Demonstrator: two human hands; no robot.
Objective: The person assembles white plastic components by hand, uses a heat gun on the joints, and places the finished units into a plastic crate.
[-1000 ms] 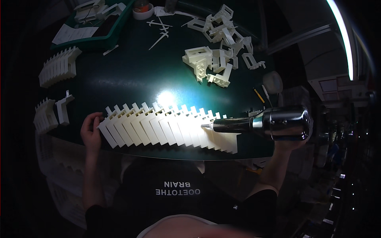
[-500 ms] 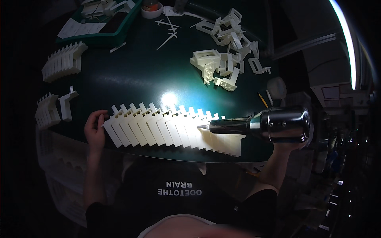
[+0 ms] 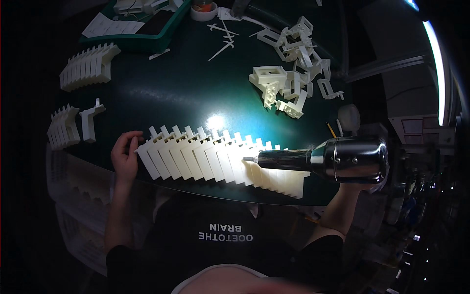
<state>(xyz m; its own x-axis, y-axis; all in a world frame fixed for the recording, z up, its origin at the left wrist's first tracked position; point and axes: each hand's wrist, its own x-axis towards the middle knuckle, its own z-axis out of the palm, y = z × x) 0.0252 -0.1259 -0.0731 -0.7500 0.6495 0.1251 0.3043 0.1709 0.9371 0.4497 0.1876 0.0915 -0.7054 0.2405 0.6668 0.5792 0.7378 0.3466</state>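
Observation:
A long overlapping row of white plastic parts (image 3: 188,159) lies along the table's near edge, with upright tabs on its far side. At its left end is my left hand (image 3: 126,156), fingers curled against the last part. From the right, a shiny dark power tool (image 3: 350,159) with a slim barrel and narrow tip extends over the row. Its tip appears over the middle of the row; contact cannot be made out. My right hand (image 3: 364,186) is round the tool's grip, mostly hidden under its body.
Jumbled white frame-shaped parts (image 3: 298,51) lie at the back right. Two stacked groups of white parts (image 3: 88,66) and a single bracket (image 3: 89,122) stand left. A green tray (image 3: 152,39) is at the back left. A tape roll (image 3: 349,117) and yellow pencil (image 3: 331,130) lie right.
The view has shifted, so the table and parts appear further right. The tool's tip now appears slightly further left along the row. Both hands keep their grip.

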